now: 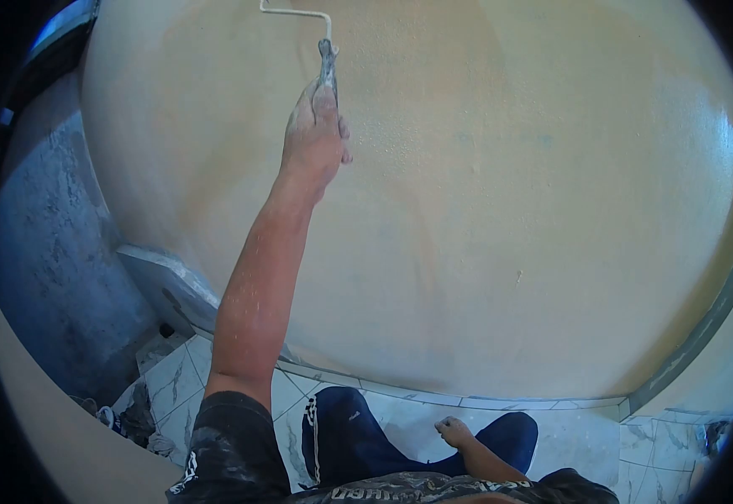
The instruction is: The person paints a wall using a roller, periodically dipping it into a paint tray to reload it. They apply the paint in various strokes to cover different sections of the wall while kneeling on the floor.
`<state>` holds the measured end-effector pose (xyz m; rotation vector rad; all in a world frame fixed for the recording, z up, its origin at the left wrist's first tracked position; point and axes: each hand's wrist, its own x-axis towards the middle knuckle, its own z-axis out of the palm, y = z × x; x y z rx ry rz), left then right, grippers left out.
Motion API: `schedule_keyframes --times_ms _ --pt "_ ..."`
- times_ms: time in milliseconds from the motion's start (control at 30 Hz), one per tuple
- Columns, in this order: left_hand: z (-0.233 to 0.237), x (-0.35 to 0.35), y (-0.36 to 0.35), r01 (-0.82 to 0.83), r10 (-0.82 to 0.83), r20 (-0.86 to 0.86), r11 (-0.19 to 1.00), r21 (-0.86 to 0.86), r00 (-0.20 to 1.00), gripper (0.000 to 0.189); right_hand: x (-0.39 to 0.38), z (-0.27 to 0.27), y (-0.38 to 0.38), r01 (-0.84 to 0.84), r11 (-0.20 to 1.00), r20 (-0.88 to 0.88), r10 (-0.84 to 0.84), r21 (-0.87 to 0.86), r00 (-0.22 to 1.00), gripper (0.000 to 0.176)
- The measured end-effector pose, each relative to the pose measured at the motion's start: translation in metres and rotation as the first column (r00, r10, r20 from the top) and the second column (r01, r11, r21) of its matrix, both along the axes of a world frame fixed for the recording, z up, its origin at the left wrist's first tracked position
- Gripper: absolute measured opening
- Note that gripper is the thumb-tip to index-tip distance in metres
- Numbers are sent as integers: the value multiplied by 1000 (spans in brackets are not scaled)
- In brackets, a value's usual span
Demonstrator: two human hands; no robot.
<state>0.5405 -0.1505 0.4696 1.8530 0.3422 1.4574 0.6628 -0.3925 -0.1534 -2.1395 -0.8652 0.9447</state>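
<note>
My left hand (pixel 316 126) reaches up in front of the wall, its fingers wrapped round the handle of a paint roller (pixel 326 52). The roller's bent white wire frame (pixel 295 12) runs up and left from the worn, paint-stained grip, and the roller head is cut off by the top of the view. My right hand (pixel 454 432) hangs low near my right knee, apart from the wall. Its fingers look curled in, and I see nothing held in them. Behind both stands a pale cream wall (pixel 467 235) with wet-looking, uneven patches.
A grey baseboard strip (pixel 677 353) edges the wall at the lower right. Marbled white tiles (pixel 180 382) cover the floor. At left are a low grey ledge (pixel 169 277) and a rough grey wall (pixel 55 218). Dark crumpled items (pixel 135 416) lie at lower left.
</note>
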Motion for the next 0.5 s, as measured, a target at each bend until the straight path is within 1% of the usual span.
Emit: schedule_keyframes --times_ms 67,100,167,267,300,333,367,400,433,500 --pt "21 10 15 -34 35 -16 998 48 999 47 1 -17 2 34 999 -44 -33 16 998 49" --pt "34 15 19 -30 30 -10 998 54 999 47 1 -15 2 39 999 -39 -38 23 999 49" --pt "65 20 23 47 -52 82 997 62 995 43 2 -6 2 54 995 -163 -67 -84 984 50" --pt "110 26 31 90 -100 145 993 76 984 43 -2 -15 4 76 997 -173 -76 -8 982 51" --pt "118 23 29 91 -105 158 991 94 982 43 -1 -16 5 71 997 -177 -69 8 982 52" --pt "125 18 28 53 -75 161 990 133 984 43 2 -22 9 72 997 -167 -67 22 984 52" --pt "129 13 27 15 -42 161 986 168 986 44 2 -29 10 48 998 -198 -41 32 979 49" --pt "128 7 23 13 -41 161 985 173 986 44 3 -32 11 23 999 -233 -14 37 972 46" --pt "121 -2 20 62 -96 173 979 195 980 45 7 -35 15 21 999 -241 -11 36 970 46" --pt "88 -17 13 145 -182 169 967 207 969 46 6 -36 16 -28 1000 -151 26 -5 988 46"
